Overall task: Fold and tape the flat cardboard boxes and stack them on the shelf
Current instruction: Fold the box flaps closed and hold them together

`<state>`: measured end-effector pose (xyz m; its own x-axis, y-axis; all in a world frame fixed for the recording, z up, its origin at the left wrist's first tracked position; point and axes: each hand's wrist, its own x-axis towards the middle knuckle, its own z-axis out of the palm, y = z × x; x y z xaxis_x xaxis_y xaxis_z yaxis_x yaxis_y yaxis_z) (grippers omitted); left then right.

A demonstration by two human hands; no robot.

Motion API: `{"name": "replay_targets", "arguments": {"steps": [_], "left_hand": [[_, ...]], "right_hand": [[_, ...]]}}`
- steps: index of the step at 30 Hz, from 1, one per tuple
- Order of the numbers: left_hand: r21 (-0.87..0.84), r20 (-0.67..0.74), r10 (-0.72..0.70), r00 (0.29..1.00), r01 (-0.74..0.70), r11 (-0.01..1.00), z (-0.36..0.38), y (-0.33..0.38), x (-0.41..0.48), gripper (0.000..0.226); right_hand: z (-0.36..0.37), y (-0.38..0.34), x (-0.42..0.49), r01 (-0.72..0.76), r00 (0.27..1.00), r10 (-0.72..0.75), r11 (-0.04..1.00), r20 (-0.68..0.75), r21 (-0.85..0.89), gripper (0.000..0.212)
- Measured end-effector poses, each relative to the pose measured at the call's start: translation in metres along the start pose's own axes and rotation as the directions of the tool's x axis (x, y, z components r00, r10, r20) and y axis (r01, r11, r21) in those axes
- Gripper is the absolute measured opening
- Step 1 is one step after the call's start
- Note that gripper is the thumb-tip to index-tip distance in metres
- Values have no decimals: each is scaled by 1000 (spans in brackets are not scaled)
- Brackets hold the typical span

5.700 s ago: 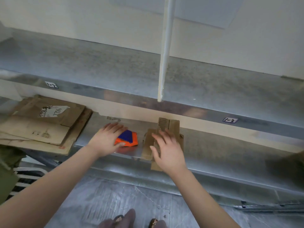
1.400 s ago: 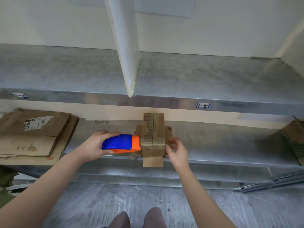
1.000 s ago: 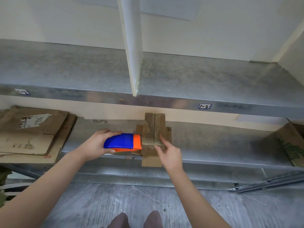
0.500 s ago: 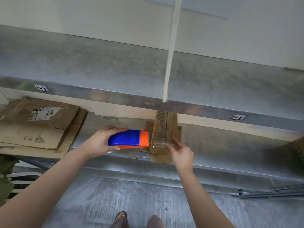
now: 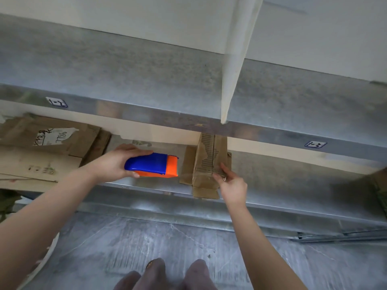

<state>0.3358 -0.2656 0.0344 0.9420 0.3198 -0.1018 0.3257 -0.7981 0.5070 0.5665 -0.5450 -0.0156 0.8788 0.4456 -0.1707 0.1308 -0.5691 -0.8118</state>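
Head view. The left hand (image 5: 113, 164) grips a blue-and-orange tape dispenser (image 5: 151, 165), fingers curled over its top and thumb underneath. The dispenser's orange end is just beside a small cardboard box (image 5: 206, 162). The box lies on the lower metal shelf (image 5: 282, 181) at the front edge, with one flap overhanging. The upper shelf (image 5: 125, 70) hides the box's far end. The right hand (image 5: 231, 185) presses nearly straight fingers onto clear tape across the box's near part. Flat cardboard sheets (image 5: 41, 155) are stacked at the left of the same shelf. A white upright divider (image 5: 234, 59) stands on the upper shelf, and small labels (image 5: 315, 144) mark that shelf's front lip. Below is the grey floor (image 5: 167, 237).
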Motion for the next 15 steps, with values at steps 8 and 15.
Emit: {"name": "replay_targets", "arguments": {"steps": [8,15], "left_hand": [[250,85,-82,993,59,966,29,19,20,71],[248,160,-92,983,50,967,51,48,51,73]], "right_hand": [[-1,-2,-2,1,1000,-1,1000,14,10,48],[0,2,-2,8,1000,-8,1000,12,1,48]]}}
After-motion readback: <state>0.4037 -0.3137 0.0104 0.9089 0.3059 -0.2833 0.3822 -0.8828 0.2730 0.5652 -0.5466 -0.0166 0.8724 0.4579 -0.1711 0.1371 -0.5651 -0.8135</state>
